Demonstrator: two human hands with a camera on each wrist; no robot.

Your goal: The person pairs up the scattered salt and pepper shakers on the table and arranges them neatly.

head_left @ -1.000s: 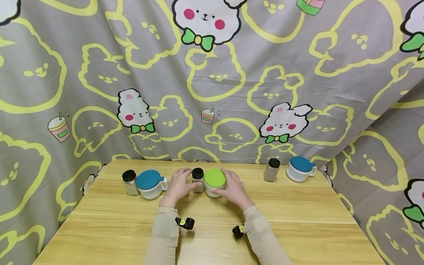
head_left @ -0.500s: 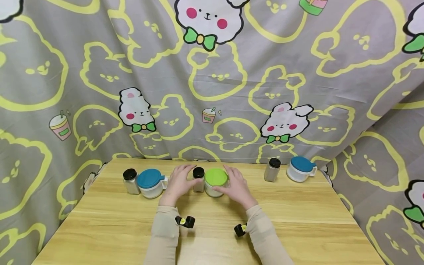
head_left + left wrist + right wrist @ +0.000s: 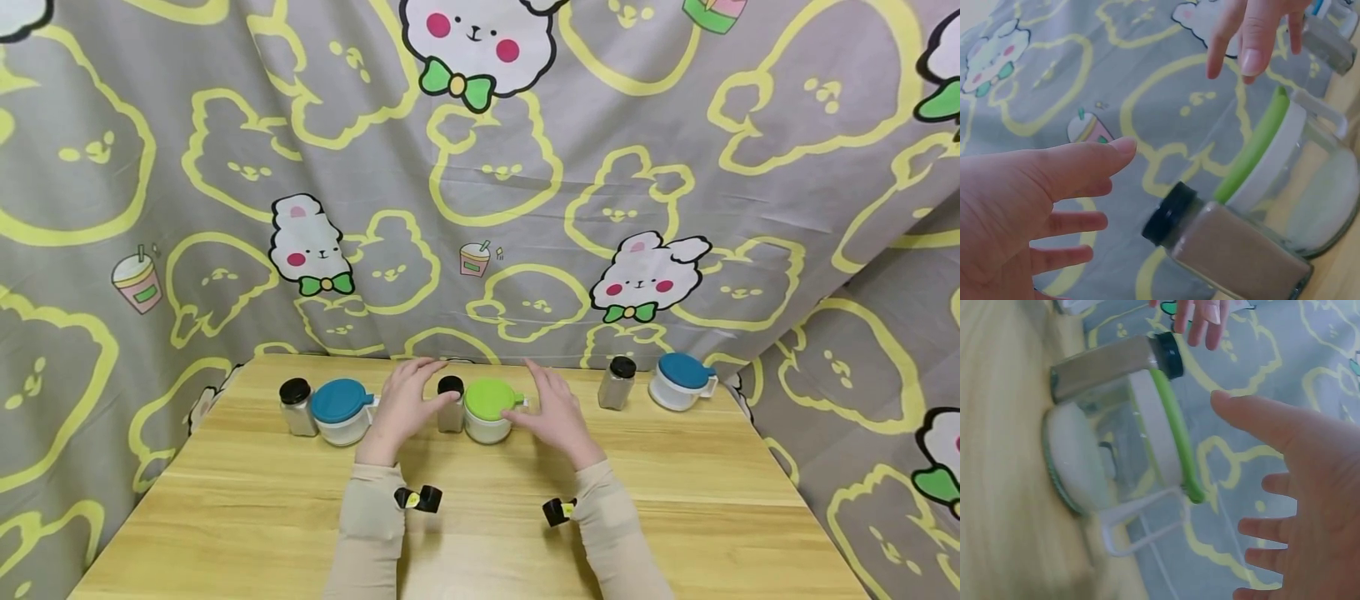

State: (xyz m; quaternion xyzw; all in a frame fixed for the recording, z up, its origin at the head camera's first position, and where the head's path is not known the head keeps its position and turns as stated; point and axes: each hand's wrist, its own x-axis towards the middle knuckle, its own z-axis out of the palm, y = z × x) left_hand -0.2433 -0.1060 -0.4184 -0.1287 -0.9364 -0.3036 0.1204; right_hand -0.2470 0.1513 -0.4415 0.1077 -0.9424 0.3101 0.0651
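A small glass seasoning bottle (image 3: pixel 450 415) with a black lid stands upright at the table's back middle. Right beside it is a glass seasoning jar (image 3: pixel 488 430) with a green lid and a white side handle; pale contents lie at its bottom (image 3: pixel 1075 456). Grey-brown powder fills the bottle (image 3: pixel 1238 253). My left hand (image 3: pixel 405 410) is left of the bottle, thumb and fingers spread apart, holding nothing. To the right of the green-lidded jar, my right hand (image 3: pixel 557 417) is likewise spread and holds nothing; its thumb overlaps the jar's edge in the head view.
Left of my left hand stand another black-lidded bottle (image 3: pixel 300 419) and a blue-lidded jar (image 3: pixel 341 429). A similar bottle (image 3: pixel 615 392) and blue-lidded jar (image 3: pixel 671 394) stand at the back right. A patterned curtain (image 3: pixel 517 317) hangs behind the wooden table (image 3: pixel 480 533).
My right hand has drawn away to the right from the green-lidded jar, uncovering its handle. The left hand has barely moved. Bottle and jar stay where they were.
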